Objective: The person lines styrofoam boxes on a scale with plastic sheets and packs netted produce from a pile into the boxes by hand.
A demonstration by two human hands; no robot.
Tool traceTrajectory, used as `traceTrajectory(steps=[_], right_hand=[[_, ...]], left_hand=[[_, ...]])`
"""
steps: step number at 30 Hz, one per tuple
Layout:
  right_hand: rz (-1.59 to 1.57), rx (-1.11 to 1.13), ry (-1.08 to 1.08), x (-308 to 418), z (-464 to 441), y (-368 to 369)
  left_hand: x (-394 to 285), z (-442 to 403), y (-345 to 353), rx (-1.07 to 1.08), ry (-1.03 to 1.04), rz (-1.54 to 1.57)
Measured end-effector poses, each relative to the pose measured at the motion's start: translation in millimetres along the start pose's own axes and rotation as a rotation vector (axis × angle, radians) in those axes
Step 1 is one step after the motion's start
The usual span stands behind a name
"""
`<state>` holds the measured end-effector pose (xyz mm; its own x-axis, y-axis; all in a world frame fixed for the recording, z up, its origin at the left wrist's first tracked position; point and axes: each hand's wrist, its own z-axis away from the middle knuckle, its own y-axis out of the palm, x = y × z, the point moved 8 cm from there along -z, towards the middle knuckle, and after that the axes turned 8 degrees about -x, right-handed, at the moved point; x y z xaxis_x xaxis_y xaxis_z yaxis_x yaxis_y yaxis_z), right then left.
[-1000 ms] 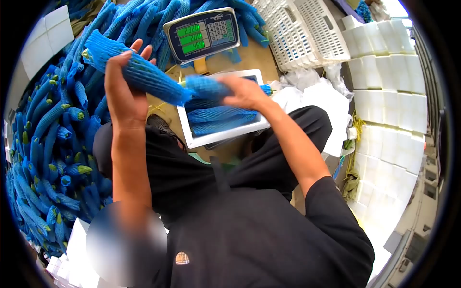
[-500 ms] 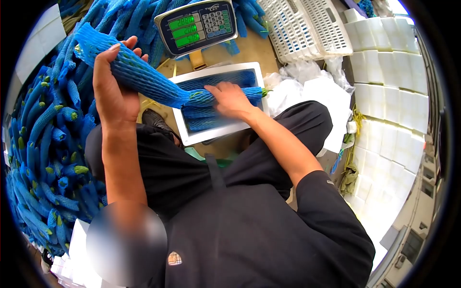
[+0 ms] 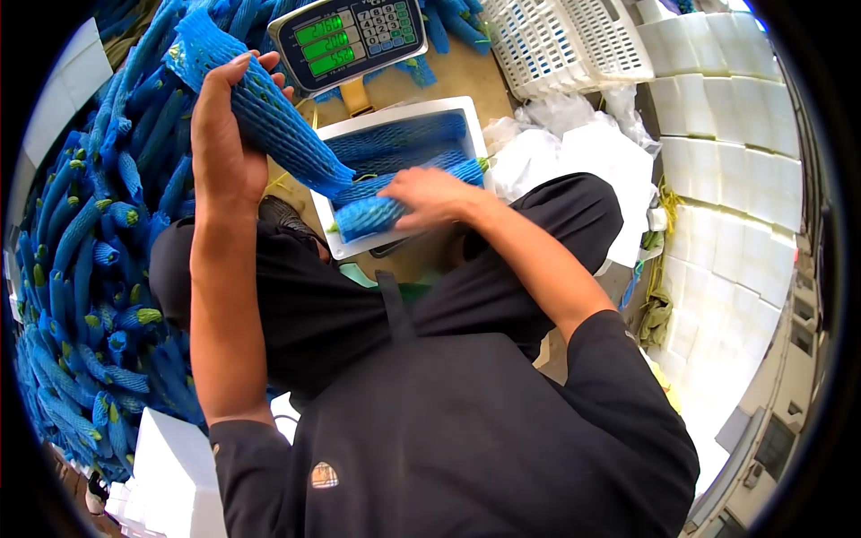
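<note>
Tan floor point(image 3: 475, 79) shows beneath, with a white plastic basket point(image 3: 574, 45) on it near the top edge and crumpled clear plastic bags point(image 3: 549, 115) just below. White foam boxes point(image 3: 717, 143) rise in a stacked wall along the right, washed out by bright daylight lower down. Beyond them stands a beige building point(image 3: 789, 386) with dark windows point(image 3: 774, 446). At lower left sits another white box point(image 3: 179, 457).
</note>
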<state>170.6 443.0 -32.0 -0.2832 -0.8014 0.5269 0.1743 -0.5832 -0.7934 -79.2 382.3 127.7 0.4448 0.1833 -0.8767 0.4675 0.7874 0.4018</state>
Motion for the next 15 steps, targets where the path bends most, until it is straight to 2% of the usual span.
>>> traceTrajectory(steps=[2, 6, 10, 13, 15], right_hand=[[0.091, -0.119, -0.025, 9, 11, 12], [0.132, -0.214, -0.050, 9, 17, 13], [0.074, -0.325, 0.113, -12, 24, 3], [0.155, -0.215, 0.023, -5, 22, 16], [0.167, -0.248, -0.026, 0, 23, 21]], left_hand=[[2, 3, 5, 0.030, -0.003, -0.031], [7, 5, 5, 0.056, -0.011, -0.061], [8, 6, -2, 0.059, -0.013, -0.072], [13, 9, 1, 0.091, -0.033, -0.101], [17, 14, 9, 0.116, -0.048, -0.150]])
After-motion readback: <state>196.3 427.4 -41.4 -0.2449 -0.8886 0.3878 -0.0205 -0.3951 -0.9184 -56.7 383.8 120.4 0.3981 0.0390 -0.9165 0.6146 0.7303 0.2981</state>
